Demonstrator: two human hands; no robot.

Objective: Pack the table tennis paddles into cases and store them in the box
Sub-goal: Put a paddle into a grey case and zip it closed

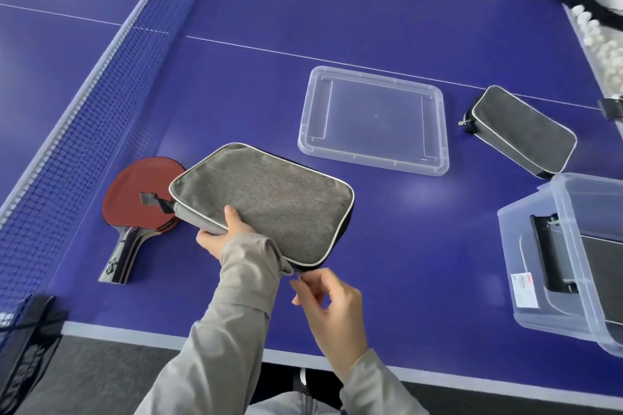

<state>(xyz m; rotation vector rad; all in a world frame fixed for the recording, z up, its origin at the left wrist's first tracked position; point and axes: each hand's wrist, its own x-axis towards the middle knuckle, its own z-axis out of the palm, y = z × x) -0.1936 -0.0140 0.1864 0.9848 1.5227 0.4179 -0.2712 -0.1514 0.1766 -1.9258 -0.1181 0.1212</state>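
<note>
At the near edge of a blue table-tennis table [387,27], beside the net [84,104], a person works on a grey zip case [266,199], one of the soft cases meant for the paddles. The left hand [222,232] clamps the case's near-left edge, thumb on top and fingers curled beneath, lifting that side slightly off the table, apparently to hold the fabric steady against the tug of the zip. The right hand [323,303] pinches the zip pull [298,274] between thumb and forefinger at the case's near corner, the remaining fingers loosely curled. Whether the zip is being opened or closed cannot be told, nor whether a paddle is already inside.

A red-faced paddle [138,212] lies flat on the table just left of the case, its blade partly tucked under the case's left end and its handle pointing toward the near edge, within easy reach and seemingly waiting to be packed. Beyond the case, a clear plastic lid [374,121] rests on the table, set aside so the box stays open. The clear storage box [569,266] stands at the near right with something dark already inside, possibly a stored case. A second grey case [522,131], zipped, lies on the table between lid and box, apparently next to go in. White balls [596,34] fill a tray at the far right.
</note>
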